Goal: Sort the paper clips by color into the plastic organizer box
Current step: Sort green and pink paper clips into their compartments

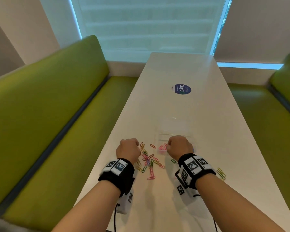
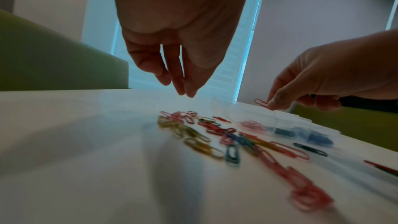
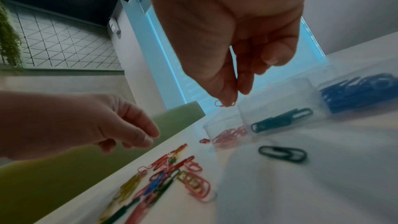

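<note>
Furthest left, beyond our left hand, runs a green bench seat alongside the white worktop. The left hand hovers above the worktop with its fingers pointing down, drawn loosely together and holding nothing. Just below and to the right of it lies the loose heap of mixed paper clips, red, pink, yellow, green and blue, spread across the worktop between our two wrists.

Further right, our right hand pinches a single red paper clip between thumb and fingertips, clamped on it above the near-left corner of the clear plastic organizer box. Directly under that hand, one compartment holds a small cluster of pink clips; the compartment to the right of the hand holds blue clips, and a teal clip sits between them, though we cannot tell whether it lies inside the box. A dark green clip lies on the worktop just nearer us than the box. Right of the right wrist rest a few yellow clips. Far ahead of both hands, a round blue sticker sits on the worktop.
</note>
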The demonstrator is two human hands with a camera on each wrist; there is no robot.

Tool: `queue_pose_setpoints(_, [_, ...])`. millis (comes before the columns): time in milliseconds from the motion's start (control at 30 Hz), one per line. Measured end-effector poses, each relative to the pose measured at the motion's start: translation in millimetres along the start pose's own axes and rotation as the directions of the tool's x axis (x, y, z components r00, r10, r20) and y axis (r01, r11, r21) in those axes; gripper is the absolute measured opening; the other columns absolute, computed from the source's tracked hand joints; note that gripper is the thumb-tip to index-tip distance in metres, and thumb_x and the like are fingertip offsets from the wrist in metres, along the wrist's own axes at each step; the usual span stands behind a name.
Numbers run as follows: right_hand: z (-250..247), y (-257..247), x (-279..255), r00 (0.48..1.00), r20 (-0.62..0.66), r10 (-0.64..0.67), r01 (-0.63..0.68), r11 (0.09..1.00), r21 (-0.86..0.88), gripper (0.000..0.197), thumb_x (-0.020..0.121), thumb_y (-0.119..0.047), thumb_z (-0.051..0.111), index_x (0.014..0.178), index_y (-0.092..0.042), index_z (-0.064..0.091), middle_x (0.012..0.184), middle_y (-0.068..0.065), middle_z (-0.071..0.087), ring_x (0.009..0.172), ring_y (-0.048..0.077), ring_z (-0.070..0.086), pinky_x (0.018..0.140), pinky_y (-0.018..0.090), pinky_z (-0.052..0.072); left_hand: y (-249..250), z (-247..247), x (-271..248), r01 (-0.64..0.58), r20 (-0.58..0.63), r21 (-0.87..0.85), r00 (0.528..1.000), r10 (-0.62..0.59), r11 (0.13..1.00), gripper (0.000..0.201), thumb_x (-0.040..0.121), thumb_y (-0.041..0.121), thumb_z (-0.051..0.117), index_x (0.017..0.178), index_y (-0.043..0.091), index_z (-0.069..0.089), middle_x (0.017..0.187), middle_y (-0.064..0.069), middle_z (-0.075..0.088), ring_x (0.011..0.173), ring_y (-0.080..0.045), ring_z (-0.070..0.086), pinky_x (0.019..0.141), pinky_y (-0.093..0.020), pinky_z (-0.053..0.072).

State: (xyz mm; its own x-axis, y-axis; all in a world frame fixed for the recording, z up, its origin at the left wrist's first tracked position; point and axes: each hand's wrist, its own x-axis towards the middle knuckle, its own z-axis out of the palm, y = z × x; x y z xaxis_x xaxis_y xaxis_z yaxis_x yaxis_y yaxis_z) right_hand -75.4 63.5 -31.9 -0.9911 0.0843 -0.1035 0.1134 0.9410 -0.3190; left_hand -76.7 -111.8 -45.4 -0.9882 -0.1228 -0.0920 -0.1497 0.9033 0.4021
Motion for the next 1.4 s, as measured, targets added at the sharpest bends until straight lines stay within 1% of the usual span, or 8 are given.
queue_pose_setpoints(267, [7.2, -3.6, -0.8, 1.0, 0.007, -0.006, 0.006, 1.0, 0.012, 0.024, 0.091, -0.023, 0.05, 0.106, -0.015, 0.067, 0.112, 0.006, 0.061, 0.105, 0.023, 0.057, 0.086, 0.033, 0.047, -16.1, -5.0, -0.2, 0.003, 0.038, -0.028, 0.999, -0.002, 1.0, 0.025, 0.092, 0.022, 0.053, 0.115, 0.024, 0.063, 0.113, -0.003, 0.063, 0.105, -0.018, 0.057, 0.091, -0.033, 0.05])
queue_pose_setpoints(467, [11.2, -6.2, -10.8, 0.998, 0.004, -0.056, 0.056, 0.996, 0.067, 0.023, 0.092, -0.024, 0.051, 0.107, -0.017, 0.067, 0.109, 0.003, 0.062, 0.101, 0.019, 0.058, 0.087, 0.031, 0.049, -7.8, 3.4, -4.3, -0.136, 0.135, -0.022, 0.981, 0.138, 0.99, 0.026, 0.088, 0.033, 0.063, 0.113, 0.025, 0.065, 0.108, 0.0, 0.063, 0.109, -0.016, 0.051, 0.09, -0.03, 0.047])
queue_pose_setpoints(633, [12.1, -7.1, -20.4, 0.997, 0.026, -0.072, 0.071, 0.995, 0.065, 0.023, 0.092, -0.022, 0.051, 0.107, -0.017, 0.067, 0.109, 0.002, 0.062, 0.102, 0.018, 0.058, 0.088, 0.031, 0.048, -2.6, 9.9, -9.2, -0.215, 0.2, 0.023, 0.958, 0.206, 0.976, 0.024, 0.087, 0.033, 0.065, 0.109, 0.026, 0.069, 0.11, 0.0, 0.058, 0.113, -0.015, 0.046, 0.089, -0.029, 0.044])
queue_pose_setpoints(967, [20.7, -18.6, -27.8, 0.986, 0.097, -0.138, 0.131, 0.989, 0.069, 0.021, 0.09, -0.022, 0.055, 0.107, -0.019, 0.066, 0.111, 0.001, 0.063, 0.101, 0.016, 0.059, 0.091, 0.03, 0.049, -10.1, 3.8, -13.4, -0.139, 0.253, -0.009, 0.958, 0.137, 0.99, 0.021, 0.079, 0.031, 0.074, 0.098, 0.023, 0.071, 0.113, -0.003, 0.052, 0.1, -0.019, 0.059, 0.092, -0.03, 0.05])
queue_pose_setpoints(1100, [30.3, -31.0, -30.2, 0.954, 0.217, -0.206, 0.202, 0.978, 0.043, 0.028, 0.09, -0.019, 0.055, 0.117, -0.025, 0.064, 0.118, 0.002, 0.057, 0.108, 0.017, 0.056, 0.094, 0.03, 0.047, -15.5, 0.2, -12.1, -0.153, 0.221, -0.017, 0.963, 0.153, 0.988, 0.021, 0.082, 0.029, 0.07, 0.102, 0.026, 0.07, 0.114, -0.003, 0.057, 0.108, -0.017, 0.054, 0.094, -0.03, 0.046])
queue_pose_setpoints(1200, [35.3, -38.3, -33.1, 0.918, 0.306, -0.252, 0.254, 0.967, 0.035, 0.034, 0.093, -0.02, 0.051, 0.123, -0.034, 0.06, 0.114, 0.001, 0.054, 0.106, 0.017, 0.053, 0.091, 0.03, 0.045, -21.3, -1.4, -10.9, -0.166, 0.212, 0.005, 0.964, 0.161, 0.986, 0.022, 0.086, 0.029, 0.066, 0.108, 0.025, 0.069, 0.115, -0.002, 0.059, 0.115, -0.015, 0.049, 0.097, -0.03, 0.045])
queue_pose_setpoints(1300, [39.0, -40.7, -33.7, 0.909, 0.319, -0.269, 0.276, 0.961, 0.024, 0.034, 0.094, -0.022, 0.05, 0.122, -0.039, 0.06, 0.112, 0.0, 0.055, 0.103, 0.017, 0.054, 0.089, 0.03, 0.047, -23.5, -0.8, -11.2, -0.153, 0.212, 0.017, 0.966, 0.146, 0.988, 0.021, 0.086, 0.031, 0.066, 0.106, 0.027, 0.07, 0.115, -0.002, 0.056, 0.111, -0.015, 0.051, 0.096, -0.029, 0.045])
queue_pose_setpoints(1400, [36.4, -37.8, -32.5, 0.914, 0.311, -0.262, 0.274, 0.962, 0.005, 0.031, 0.094, -0.024, 0.051, 0.119, -0.036, 0.063, 0.113, 0.0, 0.056, 0.104, 0.017, 0.054, 0.089, 0.03, 0.047, -21.1, 1.6, -11.5, -0.135, 0.213, 0.013, 0.969, 0.129, 0.991, 0.018, 0.086, 0.031, 0.066, 0.103, 0.027, 0.071, 0.115, -0.003, 0.053, 0.104, -0.017, 0.056, 0.093, -0.029, 0.046])
